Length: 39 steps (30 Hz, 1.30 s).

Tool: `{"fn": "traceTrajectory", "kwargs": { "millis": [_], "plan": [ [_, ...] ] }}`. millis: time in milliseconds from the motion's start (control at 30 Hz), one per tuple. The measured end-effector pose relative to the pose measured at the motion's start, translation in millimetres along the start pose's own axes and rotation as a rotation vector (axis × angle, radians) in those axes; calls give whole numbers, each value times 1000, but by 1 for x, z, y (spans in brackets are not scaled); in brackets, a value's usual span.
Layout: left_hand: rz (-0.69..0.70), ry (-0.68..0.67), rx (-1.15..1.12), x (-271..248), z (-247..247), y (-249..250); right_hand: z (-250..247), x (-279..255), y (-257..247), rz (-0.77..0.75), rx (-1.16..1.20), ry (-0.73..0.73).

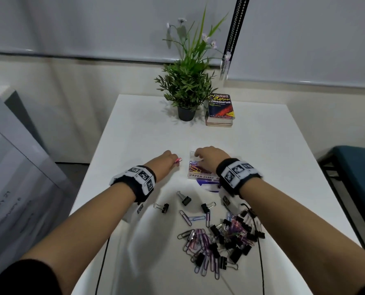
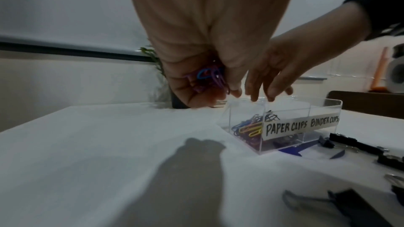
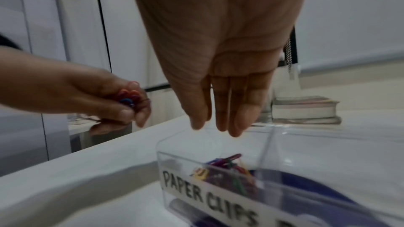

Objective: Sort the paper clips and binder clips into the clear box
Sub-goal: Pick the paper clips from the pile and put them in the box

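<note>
The clear box (image 1: 200, 175) (image 2: 282, 123) (image 3: 273, 170) stands mid-table, divided in two, labelled "PAPER CLIPS" and "BINDER CLIPS". Coloured paper clips (image 2: 249, 129) (image 3: 229, 167) lie in its left compartment. My left hand (image 1: 168, 159) (image 2: 203, 82) (image 3: 122, 104) hovers just left of the box, fingers curled round a bunch of coloured paper clips (image 2: 59, 75). My right hand (image 1: 209, 155) (image 3: 220, 110) hangs over the paper-clip compartment with straight fingers pointing down, holding nothing. A loose pile of paper clips and black binder clips (image 1: 222, 241) lies on the table nearer to me.
A potted plant (image 1: 185, 90) and stacked books (image 1: 219, 110) stand at the table's (image 1: 134, 135) far edge. Single binder clips (image 1: 185, 199) and paper clips lie between pile and box. A blue disc (image 1: 209, 185) sits under the box. Black cables run along the near edge.
</note>
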<state>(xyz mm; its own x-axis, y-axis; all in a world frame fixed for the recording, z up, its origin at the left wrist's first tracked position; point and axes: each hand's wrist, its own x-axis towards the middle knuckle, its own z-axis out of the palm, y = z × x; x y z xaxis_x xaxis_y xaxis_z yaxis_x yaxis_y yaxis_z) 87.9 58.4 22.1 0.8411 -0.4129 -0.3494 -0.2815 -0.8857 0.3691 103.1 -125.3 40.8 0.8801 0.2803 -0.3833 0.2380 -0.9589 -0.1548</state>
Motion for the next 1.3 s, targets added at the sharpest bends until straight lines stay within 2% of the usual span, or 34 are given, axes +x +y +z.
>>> {"fn": "traceTrajectory", "kwargs": {
  "millis": [100, 200, 300, 367, 433, 533, 600, 733, 800, 1133, 1300],
  "plan": [
    [96, 12, 57, 29, -6, 23, 6, -31, 23, -18, 15, 144],
    [146, -46, 215, 53, -3, 51, 20, -66, 43, 28, 54, 162],
    [184, -106, 375, 63, 7, 69, 39, -93, 60, 41, 75, 73],
    [199, -80, 434, 63, 12, 73, 51, -108, 67, 22, 63, -13],
    [227, -19, 462, 58, 15, 74, 63, -122, 70, 7, 43, -88],
    [292, 157, 393, 37, 19, 77, 80, -136, 70, 27, 5, -137],
    [321, 164, 313, 13, 28, 78, 88, -142, 67, 70, -13, -132],
    [263, -194, 272, -34, 63, 63, 100, -146, 62, 103, -58, -119],
    [268, -267, 294, -48, 75, 51, 104, -145, 61, 108, -56, -98],
    [46, -104, 175, -67, 103, 43, 116, -144, 49, 134, -55, 16],
    [5, -76, 125, -74, 102, 47, 105, -149, 51, 147, 118, 128]
  ]
}}
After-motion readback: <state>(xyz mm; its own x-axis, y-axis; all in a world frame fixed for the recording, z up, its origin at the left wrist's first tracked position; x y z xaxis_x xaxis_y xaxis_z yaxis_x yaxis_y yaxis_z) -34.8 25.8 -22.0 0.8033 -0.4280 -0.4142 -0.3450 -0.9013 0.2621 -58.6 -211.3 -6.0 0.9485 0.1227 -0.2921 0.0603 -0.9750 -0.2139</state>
